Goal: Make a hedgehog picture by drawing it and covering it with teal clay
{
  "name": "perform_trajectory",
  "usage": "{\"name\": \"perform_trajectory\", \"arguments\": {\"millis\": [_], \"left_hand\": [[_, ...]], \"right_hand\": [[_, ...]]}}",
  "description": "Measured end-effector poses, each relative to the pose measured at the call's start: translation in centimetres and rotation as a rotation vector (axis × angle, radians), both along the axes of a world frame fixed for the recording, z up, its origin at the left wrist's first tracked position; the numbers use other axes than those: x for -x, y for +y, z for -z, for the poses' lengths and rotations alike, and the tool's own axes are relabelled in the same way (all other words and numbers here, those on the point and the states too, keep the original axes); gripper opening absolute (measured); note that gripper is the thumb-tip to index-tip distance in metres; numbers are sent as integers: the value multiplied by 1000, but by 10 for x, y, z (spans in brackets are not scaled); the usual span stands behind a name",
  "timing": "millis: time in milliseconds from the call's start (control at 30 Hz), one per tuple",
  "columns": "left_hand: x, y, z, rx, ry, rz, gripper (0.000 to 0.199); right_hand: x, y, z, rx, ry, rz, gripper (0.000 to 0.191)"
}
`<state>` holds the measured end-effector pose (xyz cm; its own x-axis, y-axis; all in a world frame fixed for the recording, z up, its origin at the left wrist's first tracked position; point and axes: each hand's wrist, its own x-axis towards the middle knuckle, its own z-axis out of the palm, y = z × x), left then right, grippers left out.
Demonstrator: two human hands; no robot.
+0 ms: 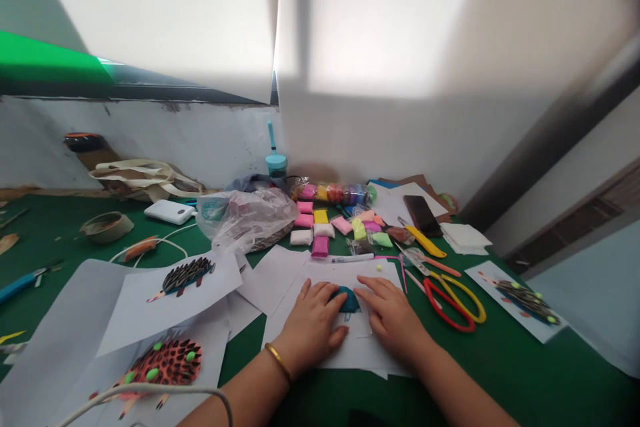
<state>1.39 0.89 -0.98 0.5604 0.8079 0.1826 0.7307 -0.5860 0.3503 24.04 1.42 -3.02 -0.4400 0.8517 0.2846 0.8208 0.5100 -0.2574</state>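
Observation:
On a white sheet of paper [320,347] at the middle of the table lies a flat, dome-shaped piece of dark blue clay [350,300]. My left hand [313,320], with a gold bangle at the wrist, rests on the paper, its fingers spread and the fingertips touching the clay's left side. From the right, my right hand [390,313] lies with its fingers apart, their tips at the clay's right edge. Pencil lines show below the clay. A tiny yellow-green ball [379,267] sits on the paper above my right hand.
Colored clay packets [321,246] lie beyond the paper. Scissors with red and yellow handles [453,307], a yellow cutter [426,242] and a black phone [423,215] are at the right. Hedgehog pictures [185,277] lie left, another [517,300] far right. A white cable [160,387] crosses the lower left.

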Motion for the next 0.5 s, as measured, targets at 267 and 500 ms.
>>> {"name": "perform_trajectory", "arguments": {"millis": [267, 500], "left_hand": [[0, 1, -1, 19, -23, 3, 52], [3, 2, 0, 42, -112, -26, 59]], "right_hand": [[3, 6, 1, 127, -4, 39, 61], [6, 12, -2, 169, -1, 32, 60]]}}
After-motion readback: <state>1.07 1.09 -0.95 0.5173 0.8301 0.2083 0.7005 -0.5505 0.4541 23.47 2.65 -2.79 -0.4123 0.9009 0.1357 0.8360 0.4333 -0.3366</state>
